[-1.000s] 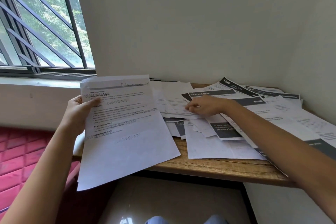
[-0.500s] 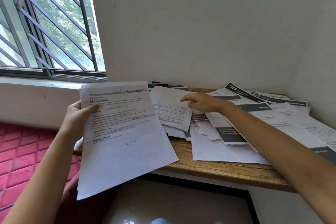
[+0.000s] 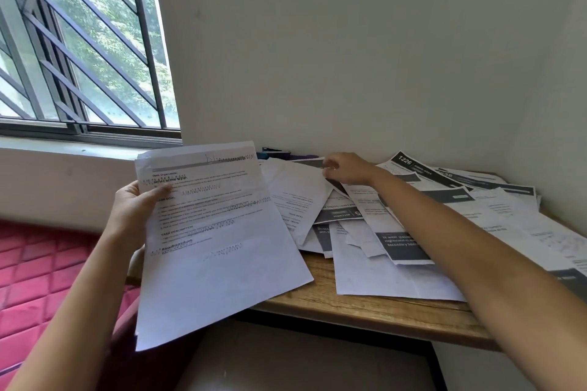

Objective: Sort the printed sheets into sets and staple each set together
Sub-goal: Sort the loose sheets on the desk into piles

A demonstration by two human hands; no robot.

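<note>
L hand (image 3: 133, 209) gripped held sheets (image 3: 216, 247) at 9 o'clock edge; R hand (image 3: 347, 168) pinched 1 o'clock corner of loose sheet (image 3: 295, 194). Paper looked light, floppy, slippery; prob. best taken by corners.

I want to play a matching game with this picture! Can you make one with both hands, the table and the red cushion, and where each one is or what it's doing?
Things:
1. left hand
2. right hand
3. wooden table
4. red cushion

Places and states:
A. under a messy pile of loose sheets
B. at the lower left, below the window
C. holds printed sheets up in the air
D. reaches to the back of the pile, near the wall

Pairs: 1-C, 2-D, 3-A, 4-B
</note>
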